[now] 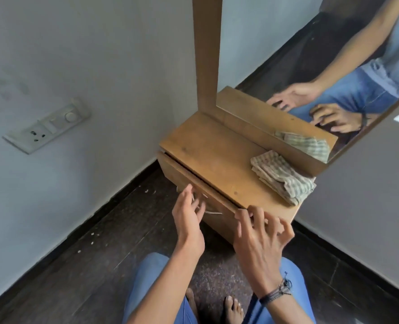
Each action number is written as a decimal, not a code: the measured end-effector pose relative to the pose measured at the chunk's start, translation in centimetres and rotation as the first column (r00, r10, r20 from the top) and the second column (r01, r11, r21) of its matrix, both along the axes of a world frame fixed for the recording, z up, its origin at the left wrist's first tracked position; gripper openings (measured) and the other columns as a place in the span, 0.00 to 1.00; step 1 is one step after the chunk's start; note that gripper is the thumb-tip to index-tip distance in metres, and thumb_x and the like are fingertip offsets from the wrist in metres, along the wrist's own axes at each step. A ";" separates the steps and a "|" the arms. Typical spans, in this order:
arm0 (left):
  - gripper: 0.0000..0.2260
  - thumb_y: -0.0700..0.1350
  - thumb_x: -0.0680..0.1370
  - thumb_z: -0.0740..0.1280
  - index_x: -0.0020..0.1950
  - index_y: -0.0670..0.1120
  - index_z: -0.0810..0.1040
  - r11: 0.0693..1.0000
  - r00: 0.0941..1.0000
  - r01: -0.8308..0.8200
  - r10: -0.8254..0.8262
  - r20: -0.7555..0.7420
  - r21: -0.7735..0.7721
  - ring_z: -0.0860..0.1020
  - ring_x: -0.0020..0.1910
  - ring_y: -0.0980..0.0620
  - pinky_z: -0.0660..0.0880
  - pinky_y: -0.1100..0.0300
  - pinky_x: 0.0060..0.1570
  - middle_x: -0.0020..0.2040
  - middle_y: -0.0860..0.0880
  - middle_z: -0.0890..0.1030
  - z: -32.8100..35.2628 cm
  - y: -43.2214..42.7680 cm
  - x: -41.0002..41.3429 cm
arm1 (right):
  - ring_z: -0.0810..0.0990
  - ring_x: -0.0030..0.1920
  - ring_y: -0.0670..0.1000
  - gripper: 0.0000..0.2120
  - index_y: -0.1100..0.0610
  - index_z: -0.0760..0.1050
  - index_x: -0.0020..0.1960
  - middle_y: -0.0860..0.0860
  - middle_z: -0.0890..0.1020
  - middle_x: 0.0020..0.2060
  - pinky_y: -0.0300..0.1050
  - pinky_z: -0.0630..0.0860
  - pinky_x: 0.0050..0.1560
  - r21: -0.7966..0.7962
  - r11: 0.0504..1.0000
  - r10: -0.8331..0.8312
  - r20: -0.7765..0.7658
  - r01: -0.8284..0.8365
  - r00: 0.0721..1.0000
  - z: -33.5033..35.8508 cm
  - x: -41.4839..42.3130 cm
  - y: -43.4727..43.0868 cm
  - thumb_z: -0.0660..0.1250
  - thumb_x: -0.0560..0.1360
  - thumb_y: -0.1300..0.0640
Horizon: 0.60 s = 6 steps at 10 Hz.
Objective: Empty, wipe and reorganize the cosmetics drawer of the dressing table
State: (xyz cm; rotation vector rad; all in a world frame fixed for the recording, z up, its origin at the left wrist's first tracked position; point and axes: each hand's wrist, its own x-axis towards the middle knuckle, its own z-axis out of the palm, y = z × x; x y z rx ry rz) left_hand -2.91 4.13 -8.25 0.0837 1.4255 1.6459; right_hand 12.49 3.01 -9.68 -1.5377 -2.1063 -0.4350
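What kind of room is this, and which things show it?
Probably a bedroom or dressing corner of a home: a wooden dressing table with a mirror stands in a wall corner, a socket panel is on the wall, and a folded checked cloth lies on top.

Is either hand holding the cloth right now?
No, the folded cloth lies on the tabletop by the mirror, clear of the left hand and the right hand.
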 end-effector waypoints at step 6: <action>0.21 0.54 0.84 0.60 0.74 0.47 0.66 0.929 0.894 0.213 -0.310 -0.322 -0.302 0.70 0.70 0.47 0.67 0.56 0.61 0.74 0.46 0.66 16.9 -0.7 8.0 | 0.73 0.51 0.53 0.09 0.47 0.73 0.52 0.45 0.72 0.50 0.52 0.66 0.56 -0.378 0.920 -0.163 -0.115 0.109 0.980 18.7 6.9 -1.4 0.65 0.73 0.54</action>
